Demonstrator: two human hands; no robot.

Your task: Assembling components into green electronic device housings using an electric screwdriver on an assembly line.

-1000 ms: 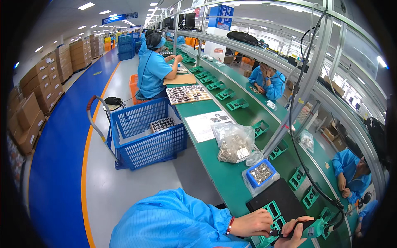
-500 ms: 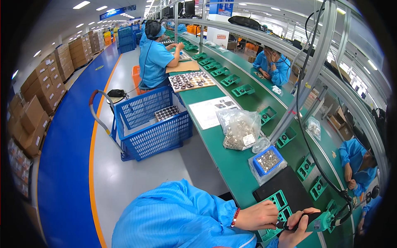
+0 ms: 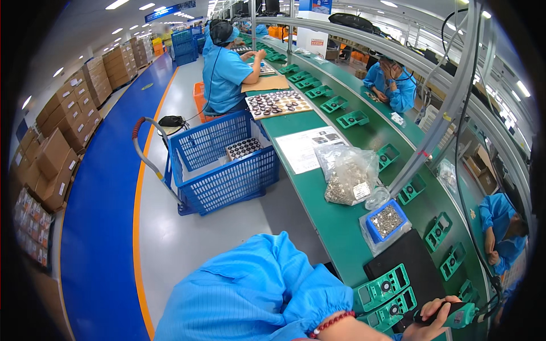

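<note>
My right hand [image 3: 433, 321] is wrapped round a green-and-black electric screwdriver [image 3: 462, 314] at the lower right, its cable running up behind. The tool's tip is hard to make out. Beside that hand lie two green plastic housings [image 3: 382, 287], each with a round black part in it, partly on a black mat [image 3: 406, 258]. My left hand [image 3: 364, 331], with a red bead bracelet at the wrist, shows only in part at the lower edge. Its fingers are cut off, so what they touch is hidden.
Beyond the mat stand a blue bin [image 3: 385, 220] of small metal parts and a clear bag [image 3: 348, 179] of more. Green housings [image 3: 438, 230] line the bench on the right. A metal post [image 3: 438, 119] rises there. Left is a blue crate [image 3: 227, 176]; co-workers sit farther off.
My left hand has left the screwdriver's front end and dropped toward the lower edge. That uncovers the two housings. My right hand keeps the screwdriver, now slightly farther right. The whole view has shifted.
</note>
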